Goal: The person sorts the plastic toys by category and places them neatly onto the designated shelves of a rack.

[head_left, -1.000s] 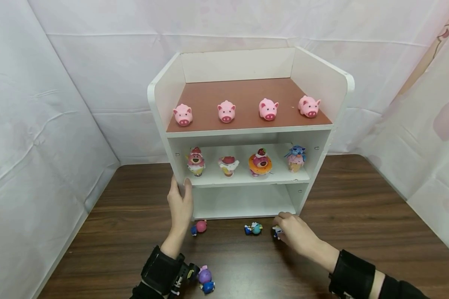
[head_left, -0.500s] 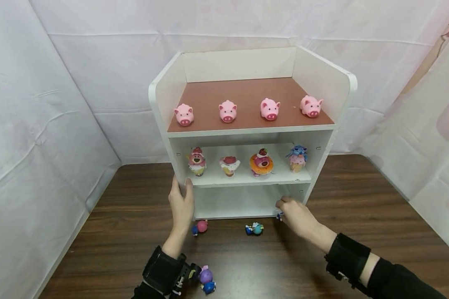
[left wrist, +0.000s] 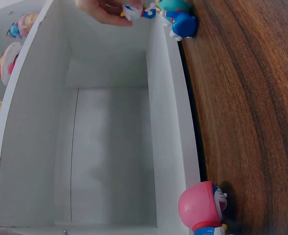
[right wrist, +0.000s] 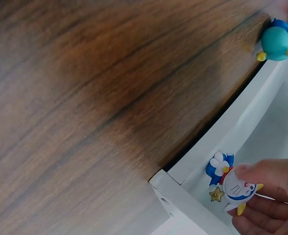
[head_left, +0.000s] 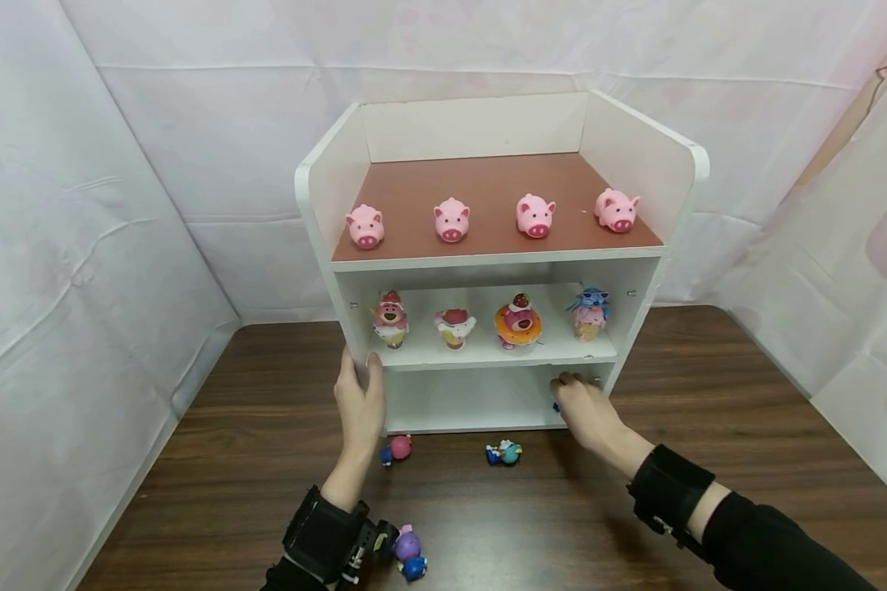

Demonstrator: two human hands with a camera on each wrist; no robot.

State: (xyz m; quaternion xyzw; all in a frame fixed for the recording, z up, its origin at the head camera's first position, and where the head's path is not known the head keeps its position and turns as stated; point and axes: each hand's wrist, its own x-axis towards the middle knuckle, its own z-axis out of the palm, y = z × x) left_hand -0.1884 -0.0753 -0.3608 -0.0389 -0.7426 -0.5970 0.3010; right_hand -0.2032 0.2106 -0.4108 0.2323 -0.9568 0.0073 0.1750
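Note:
My right hand (head_left: pixel 587 414) pinches a small blue-and-white cat figurine (right wrist: pixel 236 187) with a gold star, at the right end of the white shelf unit's lowest compartment. In the head view the hand hides most of this figurine. The right wrist view shows its feet pointing toward the front edge of the bottom board. My left hand (head_left: pixel 360 406) grips the left side panel of the shelf unit (head_left: pixel 498 263), thumb at the front edge. On the table before the unit lie a teal-and-blue figurine (head_left: pixel 504 452) and a pink-and-blue figurine (head_left: pixel 396 448).
Several pink pigs stand along the brown top shelf (head_left: pixel 480 176). The middle shelf (head_left: pixel 480 353) carries several dessert-themed figurines. A purple-and-blue figurine (head_left: pixel 410 552) lies on the wooden table (head_left: pixel 503 525) beside my left wrist camera. White cloth hangs behind and at both sides.
My right hand has lifted the cat figurine from the table and moved it up and forward into the lowest compartment. My left hand keeps its hold on the panel.

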